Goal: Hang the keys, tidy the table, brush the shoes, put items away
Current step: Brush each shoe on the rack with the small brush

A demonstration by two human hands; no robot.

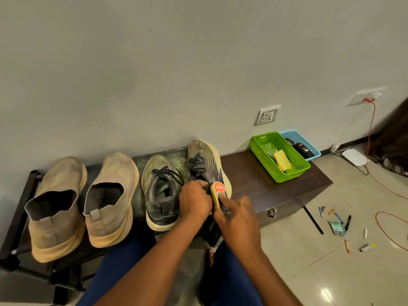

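Laced mesh shoe [206, 164] steadied by left hand [194, 200]; right hand [237, 219] fingers grip yellow brush [217, 193].

We are seeing the dark bench [260, 184] carrying four shoes [110, 195] and a green basket [260, 155] beside a blue basket [309, 149].

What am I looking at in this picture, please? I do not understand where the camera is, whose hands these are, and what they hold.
The camera sits on a person's head and looks down, so the two hands belong to that person; there is no machine. The left hand grips the heel of a dark laced shoe. The right hand holds a yellow shoe brush against that shoe. The shoes stand on a dark bench: its partner and two beige slip-on shoes. Further right stand a green basket and a blue basket. Small items lie scattered on the floor.
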